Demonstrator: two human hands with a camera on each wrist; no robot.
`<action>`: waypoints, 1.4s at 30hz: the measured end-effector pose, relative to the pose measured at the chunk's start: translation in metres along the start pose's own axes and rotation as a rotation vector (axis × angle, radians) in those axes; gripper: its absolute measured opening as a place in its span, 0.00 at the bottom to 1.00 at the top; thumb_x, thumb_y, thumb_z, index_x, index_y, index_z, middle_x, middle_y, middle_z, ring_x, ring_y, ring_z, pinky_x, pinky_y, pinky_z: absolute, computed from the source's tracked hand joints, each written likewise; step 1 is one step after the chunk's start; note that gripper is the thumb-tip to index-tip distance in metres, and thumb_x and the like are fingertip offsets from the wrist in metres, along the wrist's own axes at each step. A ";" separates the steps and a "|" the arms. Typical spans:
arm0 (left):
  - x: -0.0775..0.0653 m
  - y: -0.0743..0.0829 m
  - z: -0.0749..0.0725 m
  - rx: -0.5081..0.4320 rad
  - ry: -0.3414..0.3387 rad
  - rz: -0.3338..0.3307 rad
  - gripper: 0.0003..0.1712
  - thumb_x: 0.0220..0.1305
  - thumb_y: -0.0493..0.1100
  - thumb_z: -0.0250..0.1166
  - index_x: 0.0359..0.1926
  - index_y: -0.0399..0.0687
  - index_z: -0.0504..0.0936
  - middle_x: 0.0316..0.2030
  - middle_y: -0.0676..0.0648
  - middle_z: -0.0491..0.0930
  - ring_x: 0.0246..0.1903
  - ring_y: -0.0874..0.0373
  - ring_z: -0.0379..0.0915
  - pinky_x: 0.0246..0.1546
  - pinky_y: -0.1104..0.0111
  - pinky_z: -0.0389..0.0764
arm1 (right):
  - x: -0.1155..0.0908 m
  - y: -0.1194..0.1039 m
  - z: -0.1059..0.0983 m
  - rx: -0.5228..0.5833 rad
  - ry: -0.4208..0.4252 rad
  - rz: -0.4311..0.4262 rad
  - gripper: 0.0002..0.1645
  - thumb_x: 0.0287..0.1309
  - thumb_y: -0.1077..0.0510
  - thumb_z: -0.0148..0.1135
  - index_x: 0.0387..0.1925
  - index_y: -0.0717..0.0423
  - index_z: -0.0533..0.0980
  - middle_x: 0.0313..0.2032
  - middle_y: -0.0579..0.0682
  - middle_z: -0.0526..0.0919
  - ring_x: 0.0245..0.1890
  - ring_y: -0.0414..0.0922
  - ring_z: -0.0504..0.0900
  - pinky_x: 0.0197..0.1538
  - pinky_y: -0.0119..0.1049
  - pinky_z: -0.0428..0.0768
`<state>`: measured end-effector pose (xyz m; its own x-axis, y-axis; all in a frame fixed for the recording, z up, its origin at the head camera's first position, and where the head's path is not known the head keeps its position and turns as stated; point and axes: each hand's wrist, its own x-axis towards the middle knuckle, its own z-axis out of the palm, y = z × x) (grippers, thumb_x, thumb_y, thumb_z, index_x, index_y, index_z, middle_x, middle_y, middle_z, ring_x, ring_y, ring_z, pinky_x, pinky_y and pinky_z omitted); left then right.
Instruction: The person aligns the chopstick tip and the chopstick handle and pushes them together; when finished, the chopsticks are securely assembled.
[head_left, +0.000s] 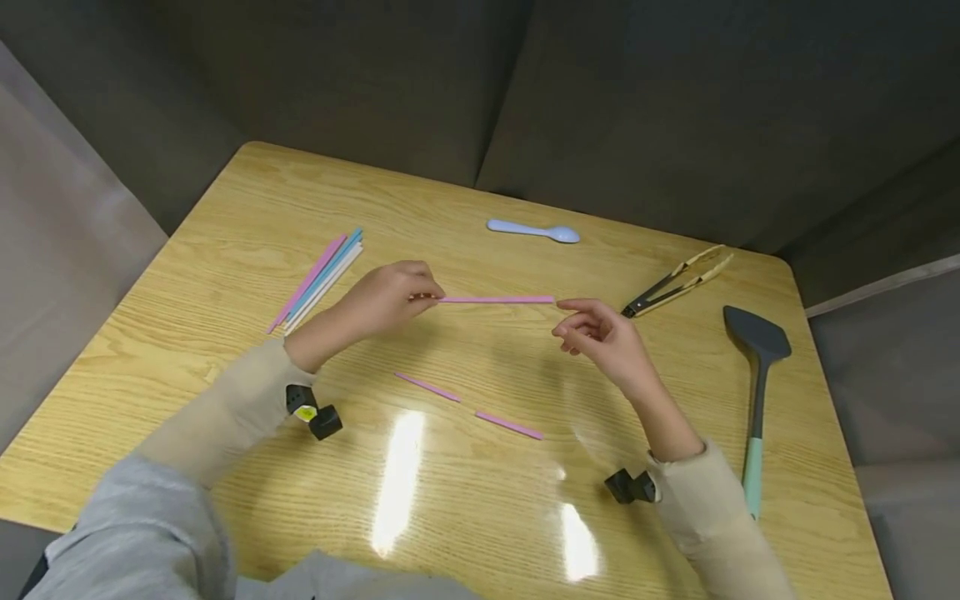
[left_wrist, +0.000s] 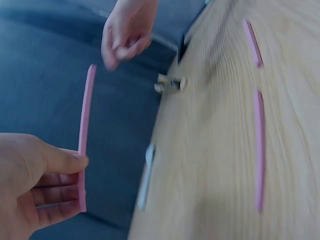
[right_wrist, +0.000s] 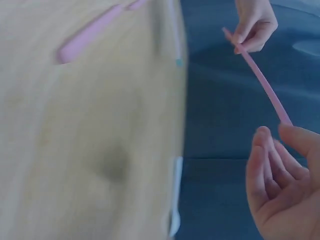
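Note:
My left hand (head_left: pixel 390 296) pinches one end of a thin pink stick (head_left: pixel 498 299) between thumb and fingers, holding it up above the table. The stick runs sideways, its free end pointing at my right hand (head_left: pixel 600 337). That right hand has loosely bent fingers with nothing between them; in the left wrist view a gap shows between it and the stick (left_wrist: pixel 86 112). Below the hands, two shorter pink sticks (head_left: pixel 427 387) lie end to end on the table, with a small gap between them.
Left of my left hand lies a bundle of pink, blue and white sticks (head_left: pixel 318 279). A light blue spoon (head_left: pixel 532 231) rests near the far edge of the wooden table (head_left: pixel 225 217). Tongs (head_left: pixel 675 283) and a dark spatula (head_left: pixel 759 337) with a green handle lie at the right.

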<state>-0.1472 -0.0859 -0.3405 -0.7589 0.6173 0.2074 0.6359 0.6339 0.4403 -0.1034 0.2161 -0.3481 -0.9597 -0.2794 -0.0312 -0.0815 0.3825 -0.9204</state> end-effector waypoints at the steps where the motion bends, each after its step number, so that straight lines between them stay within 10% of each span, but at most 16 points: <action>1: -0.002 -0.005 0.000 -0.011 0.010 -0.039 0.08 0.58 0.37 0.61 0.37 0.40 0.83 0.32 0.47 0.77 0.31 0.58 0.73 0.31 0.70 0.75 | -0.001 0.005 0.001 -0.036 -0.014 0.022 0.18 0.58 0.61 0.56 0.49 0.66 0.71 0.33 0.53 0.79 0.29 0.43 0.78 0.32 0.32 0.78; 9: -0.022 -0.052 0.007 -0.002 0.102 -0.314 0.09 0.59 0.34 0.58 0.38 0.31 0.80 0.33 0.39 0.77 0.32 0.50 0.74 0.33 0.63 0.77 | -0.011 0.036 0.028 -0.330 -0.266 -0.034 0.05 0.54 0.64 0.59 0.34 0.60 0.78 0.29 0.49 0.79 0.28 0.41 0.76 0.31 0.31 0.75; 20: -0.039 -0.089 0.016 0.154 0.208 -0.446 0.08 0.55 0.27 0.55 0.31 0.22 0.78 0.29 0.29 0.77 0.30 0.39 0.76 0.31 0.57 0.78 | -0.021 0.051 0.048 -0.488 -0.434 -0.122 0.09 0.51 0.54 0.64 0.34 0.53 0.76 0.27 0.41 0.73 0.25 0.35 0.69 0.29 0.28 0.71; 34: -0.047 -0.104 0.024 0.239 0.203 -0.520 0.05 0.49 0.27 0.55 0.26 0.23 0.73 0.24 0.27 0.75 0.24 0.35 0.73 0.24 0.51 0.73 | -0.026 0.051 0.060 -0.809 -0.356 -0.310 0.09 0.46 0.54 0.66 0.24 0.47 0.72 0.22 0.38 0.66 0.22 0.33 0.64 0.21 0.26 0.63; 42: -0.047 -0.111 0.028 0.277 0.121 -0.567 0.09 0.53 0.27 0.53 0.33 0.20 0.71 0.27 0.27 0.74 0.27 0.36 0.73 0.24 0.52 0.76 | -0.021 0.043 0.048 -0.771 -0.289 -0.256 0.06 0.47 0.58 0.65 0.25 0.49 0.73 0.21 0.39 0.70 0.21 0.34 0.66 0.23 0.27 0.66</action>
<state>-0.1782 -0.1723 -0.4233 -0.9881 0.1043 0.1135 0.1318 0.9533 0.2716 -0.0738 0.1961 -0.4060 -0.7894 -0.6115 -0.0531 -0.5459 0.7391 -0.3946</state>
